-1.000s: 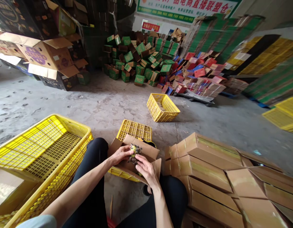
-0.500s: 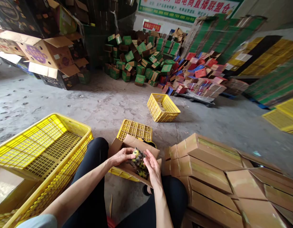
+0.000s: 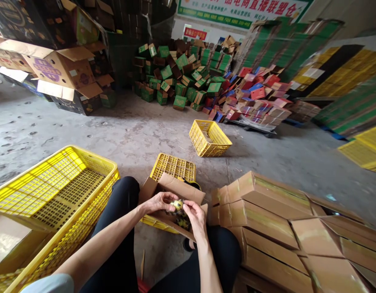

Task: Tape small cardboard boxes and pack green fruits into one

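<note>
Over an open cardboard box [image 3: 183,187] between my knees, both hands pinch a small round yellow-green fruit [image 3: 177,204] with dark patches or wrapping around it. My left hand [image 3: 161,202] grips its left side with thumb and fingertips. At the fruit's right side, my right hand [image 3: 196,217] has closed its thumb and fingers on the edge. Below, more yellow and dark pieces [image 3: 183,222] show inside the box; the hands partly hide them. An upturned yellow crate [image 3: 173,165] sits just behind the box, and yellow plastic also shows beneath it.
A large yellow crate [image 3: 68,179] stands at my left, cardboard below it. Flattened or stacked cartons [image 3: 273,228] fill the right side. Ahead on the concrete floor stands another yellow crate [image 3: 209,140]. Farther back lie heaps of green boxes [image 3: 178,77] and red boxes [image 3: 256,93].
My right hand, spread beside the fruit before, has closed its fingers on the right edge. The fruit now sits level between both hands, and the dark wrapping hangs less.
</note>
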A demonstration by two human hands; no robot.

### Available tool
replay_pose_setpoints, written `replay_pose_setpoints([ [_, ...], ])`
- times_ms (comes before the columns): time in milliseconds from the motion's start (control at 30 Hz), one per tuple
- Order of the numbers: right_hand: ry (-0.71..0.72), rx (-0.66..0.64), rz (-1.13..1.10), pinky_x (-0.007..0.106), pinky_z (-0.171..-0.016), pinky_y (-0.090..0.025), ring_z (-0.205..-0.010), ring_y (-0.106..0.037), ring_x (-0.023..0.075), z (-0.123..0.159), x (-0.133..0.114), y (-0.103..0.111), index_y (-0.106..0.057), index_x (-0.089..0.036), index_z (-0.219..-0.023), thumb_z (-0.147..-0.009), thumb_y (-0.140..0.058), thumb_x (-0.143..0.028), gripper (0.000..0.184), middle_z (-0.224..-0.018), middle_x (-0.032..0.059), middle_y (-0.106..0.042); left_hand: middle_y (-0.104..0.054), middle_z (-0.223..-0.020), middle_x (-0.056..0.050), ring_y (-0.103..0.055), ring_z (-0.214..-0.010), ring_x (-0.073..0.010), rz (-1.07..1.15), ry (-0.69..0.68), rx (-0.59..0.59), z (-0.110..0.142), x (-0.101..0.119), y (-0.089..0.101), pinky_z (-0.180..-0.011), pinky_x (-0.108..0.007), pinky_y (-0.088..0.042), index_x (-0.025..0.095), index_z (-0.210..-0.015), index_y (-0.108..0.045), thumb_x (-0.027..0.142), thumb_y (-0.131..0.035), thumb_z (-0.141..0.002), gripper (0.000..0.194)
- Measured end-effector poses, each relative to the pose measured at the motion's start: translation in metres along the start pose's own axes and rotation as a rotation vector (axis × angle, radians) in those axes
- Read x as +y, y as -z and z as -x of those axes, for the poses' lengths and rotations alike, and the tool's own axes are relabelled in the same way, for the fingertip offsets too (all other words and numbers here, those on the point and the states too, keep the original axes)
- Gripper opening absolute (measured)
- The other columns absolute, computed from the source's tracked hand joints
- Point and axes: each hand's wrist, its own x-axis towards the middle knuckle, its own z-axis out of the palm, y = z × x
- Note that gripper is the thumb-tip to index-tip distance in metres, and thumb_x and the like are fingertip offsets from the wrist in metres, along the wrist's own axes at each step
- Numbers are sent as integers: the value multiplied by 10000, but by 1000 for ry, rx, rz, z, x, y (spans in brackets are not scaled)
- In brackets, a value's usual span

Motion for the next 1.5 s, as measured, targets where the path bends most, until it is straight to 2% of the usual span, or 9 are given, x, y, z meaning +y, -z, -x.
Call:
replay_pose_setpoints([
  [167,-19,117,-92,439,-963,-591,-995,-754,324,-2,6,4,-808,-249,-907,-692,-906,-612,433,-979,69,-820,-768,-1191,-101,-724,-1052,-243,122,-16,-21,-4,-3,0,-935,-338,-539,191,-1189,-777,252,-1027,-620,625],
  [333,-34,159,-207,391,-892,-602,-962,-753,287,-3,10,2,-787,-238,-919,-680,-920,-567,428,-980,53,-817,-756,-1270,-118,-692,-1180,-285,90,-7,-50,-2,0,-2,-1070,-396,-483,184,-1255,-768,270,-1014,-656,653],
  [467,-15,182,-297,370,-852,-602,-912,-748,258,-4,8,1,-771,-248,-907,-692,-922,-517,377,-947,42,-811,-737,-1331,-122,-657,-1271,-315,81,-28,-148,1,3,-5,-1144,-430,-437,204,-1362,-721,282,-1007,-677,747],
  [533,-18,178,-336,364,-814,-600,-875,-742,248,-4,6,2,-758,-251,-892,-692,-923,-499,359,-915,34,-805,-732,-1341,-124,-654,-1278,-316,88,-32,-188,2,2,-6,-1127,-417,-453,213,-1396,-702,291,-1003,-686,775],
  [633,-24,174,-366,366,-789,-593,-857,-738,246,-4,7,3,-743,-249,-894,-679,-930,-482,367,-894,29,-800,-761,-1247,-119,-709,-1126,-278,81,-16,-139,0,-1,-4,-987,-361,-520,200,-1336,-738,326,-989,-711,685],
  [800,26,194,-308,435,-1001,-562,-1073,-738,280,-5,7,4,-757,-257,-1030,-705,-913,-486,427,-1070,45,-814,-775,-1079,-83,-710,-942,-211,84,-56,7,-5,-5,3,-885,-314,-522,174,-1199,-783,319,-1006,-679,584],
  [967,39,83,-219,506,-1205,-439,-1366,-624,316,0,0,2,-710,-300,-1331,-777,-887,-480,609,-1361,76,-747,-771,-1078,-71,-700,-949,-198,80,-63,24,-4,-4,4,-904,-313,-511,182,-1196,-772,278,-1013,-662,594],
  [1333,-20,-30,-128,519,-1174,-488,-1292,-683,348,2,0,2,-820,-267,-1112,-705,-932,-492,479,-1298,90,-782,-760,-1165,-77,-704,-1068,-232,144,-75,-14,-3,-2,3,-1021,-377,-497,208,-1233,-764,198,-1010,-637,645],
  [1500,49,23,-128,541,-1168,-492,-1282,-683,356,1,-1,4,-847,-258,-1017,-695,-930,-467,393,-1282,103,-786,-602,-1512,-110,-608,-1335,-293,249,-77,-50,0,1,1,-1126,-408,-453,297,-1418,-681,185,-1040,-577,921],
])
